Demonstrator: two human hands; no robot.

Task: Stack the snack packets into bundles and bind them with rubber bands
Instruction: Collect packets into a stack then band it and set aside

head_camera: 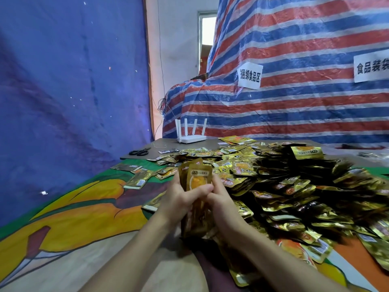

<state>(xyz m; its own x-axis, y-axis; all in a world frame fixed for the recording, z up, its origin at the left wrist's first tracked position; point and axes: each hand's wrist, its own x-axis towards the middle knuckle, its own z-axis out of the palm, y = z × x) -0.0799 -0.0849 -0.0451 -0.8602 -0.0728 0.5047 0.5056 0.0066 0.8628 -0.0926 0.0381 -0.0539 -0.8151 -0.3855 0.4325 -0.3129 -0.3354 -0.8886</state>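
Note:
An upright stack of gold snack packets (196,175) stands on end at the middle of the view, an orange picture facing me. My left hand (181,199) grips the stack from the left, its thumb across the front packet. From the right, my right hand (220,197) clasps the same stack. A big heap of loose gold packets (294,186) spreads over the right half of the table. No rubber band is visible.
A colourful printed cloth (84,207) covers the table. Black scissors (140,152) and a white router (191,138) sit at the far edge. Single packets (139,179) lie to the left. A blue sheet (63,81) hangs on the left and a striped tarp (294,91) behind.

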